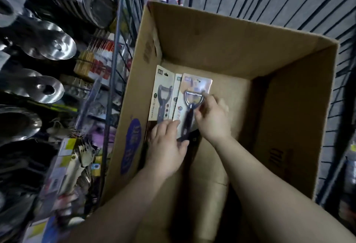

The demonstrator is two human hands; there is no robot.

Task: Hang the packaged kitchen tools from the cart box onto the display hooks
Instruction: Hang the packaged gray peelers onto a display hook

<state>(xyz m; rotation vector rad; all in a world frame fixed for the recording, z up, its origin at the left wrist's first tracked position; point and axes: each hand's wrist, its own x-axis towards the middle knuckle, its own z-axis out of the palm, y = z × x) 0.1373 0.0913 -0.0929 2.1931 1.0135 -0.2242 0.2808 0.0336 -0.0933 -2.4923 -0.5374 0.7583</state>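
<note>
Both hands reach down into the cardboard box (202, 36), which sits in a wire cart. Seen from the head camera, the right hand (212, 119) has its fingers curled round the edge of the top peeler card (192, 96), pinching it near the metal head of the tool. The left hand (167, 144) lies on the lower end of the same card; its fingers look fairly straight, pressing or steadying, though motion blur makes the exact contact hard to read. Another carded peeler (161, 96) lies flat beside it at the box's left wall, with the edge of a third card showing between the two. Apart from this small stack, the visible part of the box floor is bare cardboard, which suggests most of the stock is out already, though that is a judgement. To the left stand display racks (92, 92) with hanging packaged goods and steel lids (57, 46). No peeler is on a hook here, so lifting and hanging these last cards remains.
</note>
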